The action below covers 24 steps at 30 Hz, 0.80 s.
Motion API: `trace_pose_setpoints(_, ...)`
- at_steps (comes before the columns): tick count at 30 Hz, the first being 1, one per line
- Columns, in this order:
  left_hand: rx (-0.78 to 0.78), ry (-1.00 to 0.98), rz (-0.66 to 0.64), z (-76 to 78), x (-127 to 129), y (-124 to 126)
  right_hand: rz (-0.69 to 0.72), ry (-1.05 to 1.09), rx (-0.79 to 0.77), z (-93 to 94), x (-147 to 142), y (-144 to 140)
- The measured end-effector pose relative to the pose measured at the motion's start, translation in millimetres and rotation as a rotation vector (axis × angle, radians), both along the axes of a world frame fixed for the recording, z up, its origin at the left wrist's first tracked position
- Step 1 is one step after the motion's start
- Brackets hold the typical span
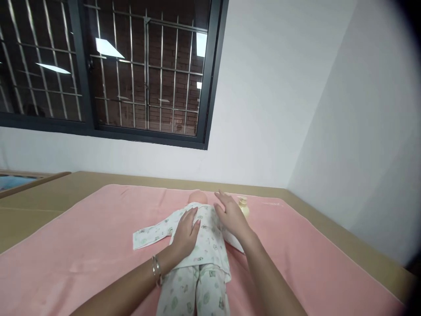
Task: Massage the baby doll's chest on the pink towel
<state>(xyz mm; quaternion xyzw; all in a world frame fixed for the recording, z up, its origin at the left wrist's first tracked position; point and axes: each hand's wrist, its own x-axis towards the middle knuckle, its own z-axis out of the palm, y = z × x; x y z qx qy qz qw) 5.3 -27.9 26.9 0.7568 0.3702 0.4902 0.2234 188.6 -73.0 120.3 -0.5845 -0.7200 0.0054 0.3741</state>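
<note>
The left hand (186,232) lies flat, released, on the doll's white printed cotton jacket (204,239); the right hand (232,215), also released, flattens its side over the pink towel (82,245).

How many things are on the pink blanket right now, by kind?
Dolls in printed clothes: 1, doll, lying under left hand and right hand
Small yellowish bottles: 1, bottle
Hands: 2
Total on the pink blanket: 4

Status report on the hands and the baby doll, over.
Left hand flat on doll chest, open. Right hand open, on the doll's far shoulder. Doll lies face up on pink towel. Small bottle beside the head.
</note>
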Motion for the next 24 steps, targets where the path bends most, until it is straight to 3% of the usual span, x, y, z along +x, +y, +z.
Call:
trace_pose_setpoints(3,-0.184,-0.154,-0.146,19.0,18,-21,-0.071,0.078,-0.029,19.1,42,-11)
trace_pose_setpoints(5,-0.411,-0.341,-0.237,32.2,37,-26,-0.138,0.11,-0.095,22.9,69,-15)
trace_pose_setpoints(9,-0.981,-0.723,-0.39,58.0,81,-8,-0.281,0.119,-0.222,18.5,104,-11)
trace_pose_setpoints(11,-1.127,-0.818,-0.448,69.8,101,8,-0.253,0.137,-0.224,14.5,107,-6)
trace_pose_setpoints(17,-1.228,-1.12,-0.44,90.3,143,35,-0.175,0.081,-0.143,-1.3,86,19)
trace_pose_setpoints(24,-1.284,-1.172,-0.414,79.4,167,37,-0.29,-0.108,-0.147,-12.0,74,29)
